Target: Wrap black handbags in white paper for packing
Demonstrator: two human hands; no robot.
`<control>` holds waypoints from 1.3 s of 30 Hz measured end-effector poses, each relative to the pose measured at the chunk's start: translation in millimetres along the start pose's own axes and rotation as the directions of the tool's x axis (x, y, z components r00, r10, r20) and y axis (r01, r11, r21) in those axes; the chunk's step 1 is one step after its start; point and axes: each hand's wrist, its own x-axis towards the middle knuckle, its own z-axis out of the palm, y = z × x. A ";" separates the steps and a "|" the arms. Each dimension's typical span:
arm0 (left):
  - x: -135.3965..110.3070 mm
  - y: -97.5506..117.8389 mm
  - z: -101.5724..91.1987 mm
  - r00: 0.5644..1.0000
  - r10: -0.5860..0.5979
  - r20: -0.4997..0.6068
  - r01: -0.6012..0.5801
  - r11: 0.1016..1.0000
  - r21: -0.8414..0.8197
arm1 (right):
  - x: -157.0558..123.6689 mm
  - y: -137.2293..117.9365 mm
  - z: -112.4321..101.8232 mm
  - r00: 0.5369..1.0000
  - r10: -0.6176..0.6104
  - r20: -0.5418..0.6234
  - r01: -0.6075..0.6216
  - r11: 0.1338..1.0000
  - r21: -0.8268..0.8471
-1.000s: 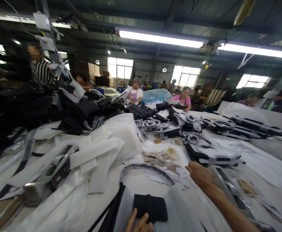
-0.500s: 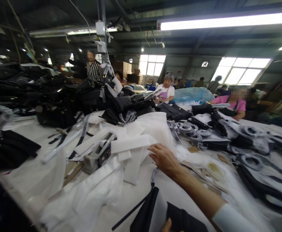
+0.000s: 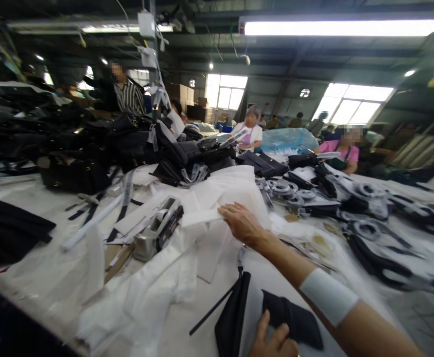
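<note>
My right hand (image 3: 241, 223) reaches forward over the table, a pale band on its forearm. Its fingers are closed on the right end of a white foam strip (image 3: 202, 217), above other white sheets (image 3: 209, 253). At the bottom, my left hand (image 3: 274, 339), partly cut off by the frame, rests with fingers apart on a black bag (image 3: 293, 317). That bag has a white sheet against it, and a thin black strap sticks out to the left. A grey tape dispenser (image 3: 159, 228) stands left of the foam strip.
Black bags (image 3: 73, 173) are heaped at the left and back. Wrapped handles (image 3: 365, 230) and more bags lie at the right. White wrapping (image 3: 138, 302) covers the near table. Co-workers (image 3: 252, 131) are across the table, beside a blue plastic bundle (image 3: 287, 140).
My right hand has closed on the foam strip's end, and the strip now shows narrower. More of my left hand shows on the black bag. The view has shifted slightly.
</note>
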 end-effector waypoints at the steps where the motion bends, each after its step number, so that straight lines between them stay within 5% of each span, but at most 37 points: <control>1: -1.1 1.0 -3.9 0.998 0.052 -0.043 -0.052 0.999 0.015 | -20.0 -1.3 -14.6 0.999 0.041 -0.011 -0.041 0.999 0.026; 4: -5.9 2.4 -32.6 0.980 0.121 -0.159 -0.118 0.993 0.030 | -95.5 -11.3 -47.9 0.985 0.167 0.033 -0.170 0.972 0.160; 6: -6.5 2.8 -55.4 0.988 0.109 -0.105 -0.113 0.993 -0.026 | -150.9 -22.0 -51.9 0.974 0.211 0.080 -0.223 0.954 0.199; 10: -2.8 8.0 -83.7 0.998 0.015 0.067 -0.007 0.992 -0.123 | -242.5 -45.8 -18.6 0.938 0.335 0.091 -0.345 0.928 0.139; 13: -4.0 12.7 -94.6 0.992 -0.047 0.119 0.069 0.979 -0.190 | -279.8 -62.4 9.5 0.929 0.367 0.038 -0.369 0.927 0.071; 16: -10.0 14.8 -107.9 0.986 -0.056 0.159 0.087 0.977 -0.193 | -292.5 -73.1 15.1 0.943 0.330 -0.049 -0.331 0.943 -0.017; 20: -14.0 14.3 -123.4 0.973 -0.055 0.226 0.082 0.991 -0.110 | -288.6 -74.0 -4.1 0.934 0.334 -0.124 -0.353 0.919 -0.178; 25: -6.6 9.8 -122.8 0.970 -0.034 0.241 0.050 0.997 -0.063 | -282.8 -71.7 -4.6 0.926 0.355 -0.131 -0.378 0.888 -0.262; 33: -23.5 16.1 -115.2 0.996 0.021 -0.087 -0.020 1.000 0.010 | -297.6 -88.0 33.4 0.946 0.300 -0.124 -0.321 0.919 -0.229; 39: -33.7 15.4 -133.0 0.968 0.077 -0.240 -0.076 0.997 0.014 | -300.0 -98.8 43.8 0.940 0.313 -0.132 -0.340 0.878 -0.336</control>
